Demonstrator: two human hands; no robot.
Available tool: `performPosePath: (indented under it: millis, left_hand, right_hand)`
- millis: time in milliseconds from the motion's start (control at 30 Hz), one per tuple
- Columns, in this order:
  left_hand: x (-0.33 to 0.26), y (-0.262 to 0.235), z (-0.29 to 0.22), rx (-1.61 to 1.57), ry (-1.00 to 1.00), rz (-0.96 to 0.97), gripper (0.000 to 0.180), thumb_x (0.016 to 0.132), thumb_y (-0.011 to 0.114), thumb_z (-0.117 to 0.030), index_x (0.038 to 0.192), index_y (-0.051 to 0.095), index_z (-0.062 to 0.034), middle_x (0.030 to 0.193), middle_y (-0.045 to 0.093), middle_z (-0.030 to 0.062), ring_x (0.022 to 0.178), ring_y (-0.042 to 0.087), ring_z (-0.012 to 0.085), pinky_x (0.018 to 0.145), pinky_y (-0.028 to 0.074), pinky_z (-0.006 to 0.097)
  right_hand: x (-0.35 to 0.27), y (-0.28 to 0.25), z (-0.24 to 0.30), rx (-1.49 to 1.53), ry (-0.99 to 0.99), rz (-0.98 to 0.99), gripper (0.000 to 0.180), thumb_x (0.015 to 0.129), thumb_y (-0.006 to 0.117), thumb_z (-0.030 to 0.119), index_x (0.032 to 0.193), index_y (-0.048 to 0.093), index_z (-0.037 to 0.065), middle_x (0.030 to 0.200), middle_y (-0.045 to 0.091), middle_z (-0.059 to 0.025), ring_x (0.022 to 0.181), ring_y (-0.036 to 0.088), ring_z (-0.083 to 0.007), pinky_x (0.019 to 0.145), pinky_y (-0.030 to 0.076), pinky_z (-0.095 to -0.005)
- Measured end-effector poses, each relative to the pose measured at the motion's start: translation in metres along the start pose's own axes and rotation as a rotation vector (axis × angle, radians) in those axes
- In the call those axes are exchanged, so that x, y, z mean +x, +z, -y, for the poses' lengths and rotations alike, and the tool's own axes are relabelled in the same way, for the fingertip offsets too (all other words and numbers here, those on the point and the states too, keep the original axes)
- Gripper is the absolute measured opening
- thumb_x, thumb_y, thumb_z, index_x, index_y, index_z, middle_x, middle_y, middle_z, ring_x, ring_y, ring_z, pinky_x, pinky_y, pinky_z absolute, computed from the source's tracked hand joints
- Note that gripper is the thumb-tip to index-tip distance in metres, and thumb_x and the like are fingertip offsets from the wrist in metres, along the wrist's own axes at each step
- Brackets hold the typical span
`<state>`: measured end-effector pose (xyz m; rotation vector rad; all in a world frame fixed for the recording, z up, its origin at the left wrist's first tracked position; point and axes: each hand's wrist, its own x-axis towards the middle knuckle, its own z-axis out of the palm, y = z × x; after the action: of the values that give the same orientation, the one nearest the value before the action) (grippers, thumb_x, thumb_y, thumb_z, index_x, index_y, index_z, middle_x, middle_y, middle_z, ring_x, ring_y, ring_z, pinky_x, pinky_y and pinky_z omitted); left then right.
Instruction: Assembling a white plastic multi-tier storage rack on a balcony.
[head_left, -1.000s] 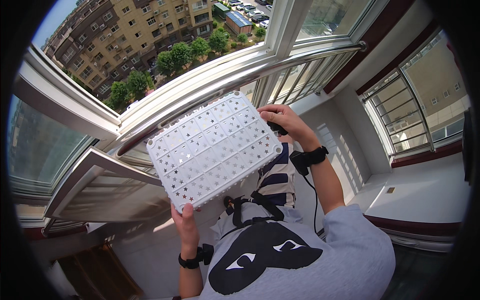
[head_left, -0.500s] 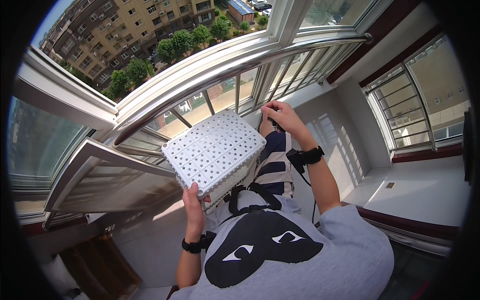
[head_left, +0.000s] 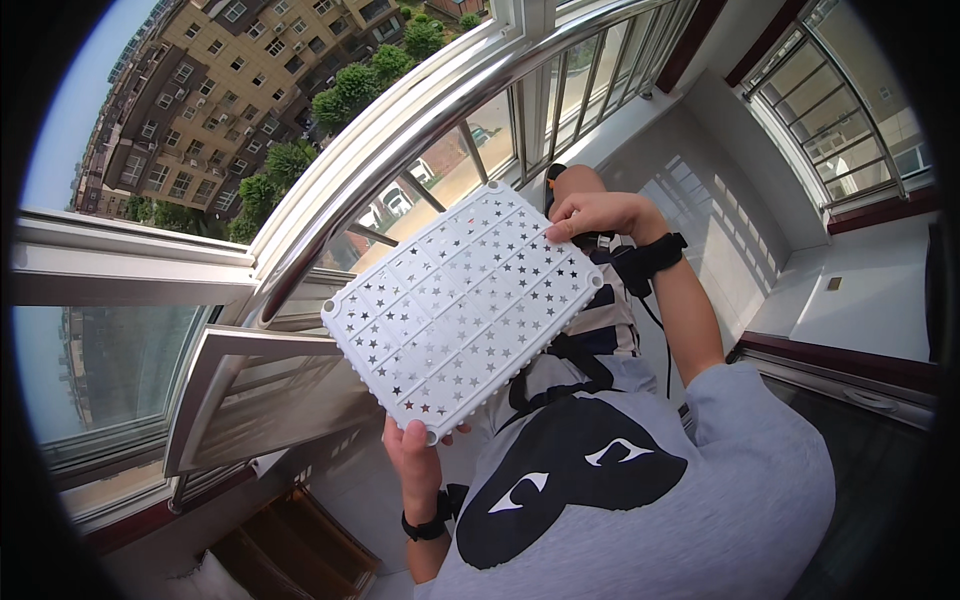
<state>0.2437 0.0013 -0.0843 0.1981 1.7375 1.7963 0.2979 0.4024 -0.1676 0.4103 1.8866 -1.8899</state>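
A white rectangular plastic basket-like piece, its upper face full of star-shaped holes and round studs at the corners, hangs tilted before me. Whether it is a basket or a rack tier I cannot tell. My left hand grips its near corner, thumb on the face and fingertips showing past the edge. My right hand is at the far right edge, thumb pressed on the face, its other fingers bent and partly hidden. The underside is out of sight.
A curved metal railing runs along the windows past the piece's far side. At left an opened window sash leans inward, close to the piece. Below it stands a brown wooden item. A white cabinet top lies at right.
My right hand has come down from beside the piece onto its right edge. The piece has tilted more face-on toward me and shifted right in the view. My left hand keeps its corner.
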Motion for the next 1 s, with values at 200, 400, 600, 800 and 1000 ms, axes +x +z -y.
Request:
performPosePath:
  millis: [200,400,600,800,1000]
  left_hand:
    - [-0.049,-0.028,-0.074,0.098,0.01,0.122,0.087,0.075,0.067,-0.055,0.125,0.043,0.0121,0.09,0.064,0.0216,0.056,0.063,0.0241,0.044,0.051,0.032]
    - [-0.058,0.078,-0.132,0.044,-0.045,0.107,0.09,0.075,0.075,-0.039,0.14,0.033,0.0066,0.132,0.05,0.0148,0.122,0.048,0.0241,0.105,0.034,0.037]
    - [0.009,-0.009,-0.048,-0.024,-0.061,0.246,0.087,0.077,0.072,-0.037,0.141,0.032,0.0053,0.133,0.049,0.0135,0.121,0.049,0.023,0.105,0.034,0.036]
    - [0.014,-0.074,0.012,-0.128,-0.149,0.239,0.086,0.076,0.074,-0.034,0.14,0.032,0.0057,0.132,0.05,0.0152,0.119,0.053,0.0258,0.1,0.043,0.039]
    - [0.027,-0.055,-0.03,-0.099,-0.161,0.276,0.092,0.073,0.075,-0.039,0.14,0.031,0.0059,0.131,0.05,0.0178,0.116,0.055,0.0282,0.094,0.048,0.042]
  right_hand:
    - [-0.123,0.043,0.09,-0.154,-0.158,-0.242,0.042,0.088,0.068,0.042,0.086,0.067,0.0,0.07,0.055,0.0027,0.067,0.046,-0.0048,0.058,0.037,-0.0234]
    - [-0.231,-0.069,0.183,-0.145,-0.193,-0.321,0.046,0.082,0.074,0.045,0.091,0.069,0.0,0.072,0.059,0.0007,0.068,0.052,-0.0073,0.059,0.04,-0.0243]
    - [-0.104,-0.009,0.097,-0.146,-0.137,-0.405,0.051,0.085,0.07,0.047,0.082,0.07,-0.004,0.07,0.056,-0.0028,0.067,0.052,-0.0103,0.06,0.04,-0.0264]
    - [-0.024,0.053,0.019,-0.251,0.02,-0.247,0.051,0.086,0.069,0.047,0.093,0.071,-0.004,0.076,0.063,-0.0031,0.07,0.056,-0.0088,0.063,0.044,-0.0254]
    - [-0.048,0.051,0.016,0.174,-0.05,-0.241,0.054,0.085,0.072,0.046,0.097,0.07,-0.006,0.085,0.066,-0.0034,0.075,0.058,-0.0082,0.065,0.046,-0.0217]
